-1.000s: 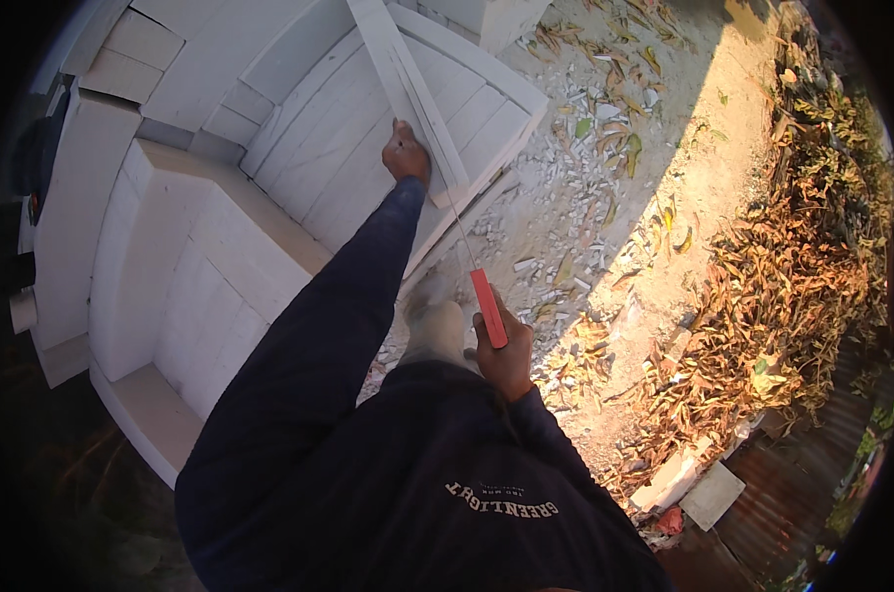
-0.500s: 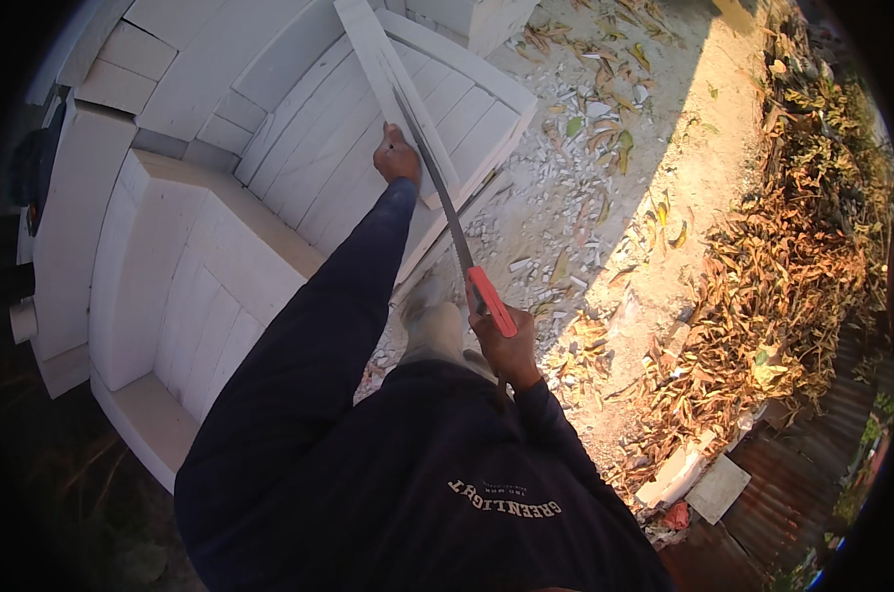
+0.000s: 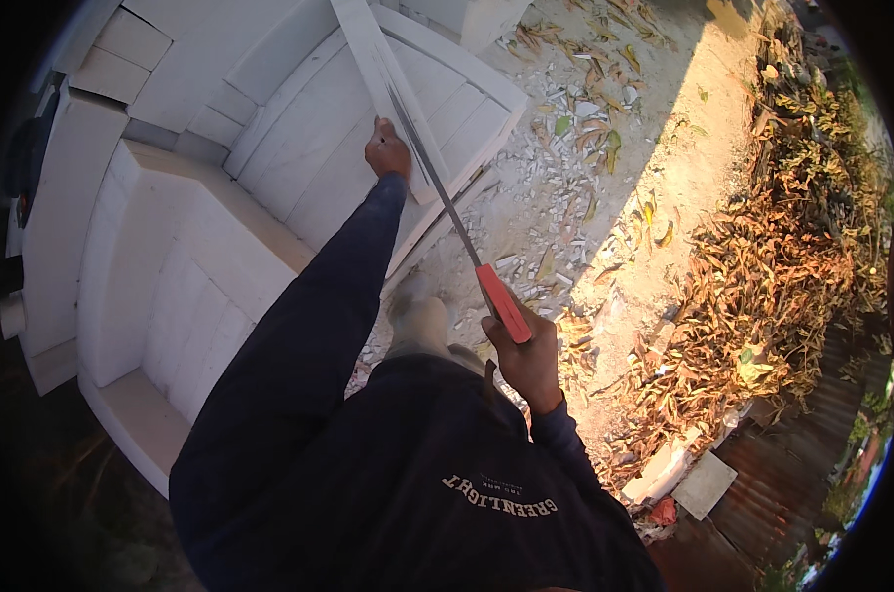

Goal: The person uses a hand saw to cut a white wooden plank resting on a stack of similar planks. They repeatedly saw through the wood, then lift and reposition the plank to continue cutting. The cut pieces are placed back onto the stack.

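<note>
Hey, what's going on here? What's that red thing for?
A person is holding a red-handled saw in their right hand. Its blade reaches up along a long white board, which lies across pale blocks. The left hand is at the board's left edge; I can't tell how tightly it holds. White chips and leaves are scattered on the ground alongside.

The left arm is extended forward; the left grip, its underside hidden, is apparently curled. The right arm is held close beside the torso, the right grip firmly closed, its thumb laid forward.
</note>
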### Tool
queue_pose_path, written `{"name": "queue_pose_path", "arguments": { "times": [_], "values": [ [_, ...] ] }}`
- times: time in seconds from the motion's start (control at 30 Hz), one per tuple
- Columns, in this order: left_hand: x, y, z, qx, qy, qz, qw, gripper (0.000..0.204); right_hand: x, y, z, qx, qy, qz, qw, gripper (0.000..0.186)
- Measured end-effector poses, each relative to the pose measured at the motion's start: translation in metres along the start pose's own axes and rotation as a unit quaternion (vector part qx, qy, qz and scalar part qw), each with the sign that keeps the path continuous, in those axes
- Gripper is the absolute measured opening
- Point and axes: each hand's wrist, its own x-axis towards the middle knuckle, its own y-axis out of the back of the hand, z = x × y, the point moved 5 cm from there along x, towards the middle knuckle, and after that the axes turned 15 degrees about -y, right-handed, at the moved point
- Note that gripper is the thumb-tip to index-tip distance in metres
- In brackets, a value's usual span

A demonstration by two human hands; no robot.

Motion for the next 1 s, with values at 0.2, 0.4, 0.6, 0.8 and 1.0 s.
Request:
{"name": "queue_pose_path", "arguments": {
  "times": [0.2, 0.4, 0.6, 0.8, 1.0],
  "values": [
    [-0.011, 0.013, 0.018, 0.095, -0.059, -0.011, 0.994, 0.072, -0.053, 0.052, 0.014, 0.008, -0.014, 0.037, 0.999, 0.024],
    [-0.058, 0.039, 0.101, 0.307, -0.368, -0.253, 0.840, 0.096, -0.084, 0.107, 0.051, 0.004, 0.031, 0.186, 0.982, 0.015],
    [-0.055, 0.037, 0.108, 0.290, -0.428, -0.314, 0.796, 0.071, -0.088, 0.106, 0.089, -0.024, -0.014, 0.256, 0.966, 0.024],
    [-0.069, 0.039, 0.109, 0.215, -0.421, -0.270, 0.839, 0.045, -0.099, 0.092, 0.098, 0.016, 0.048, 0.253, 0.966, 0.028],
    [-0.087, 0.068, 0.116, 0.155, -0.253, -0.164, 0.941, 0.042, -0.099, 0.072, 0.102, 0.051, -0.008, 0.115, 0.992, 0.025]
  ]
}}
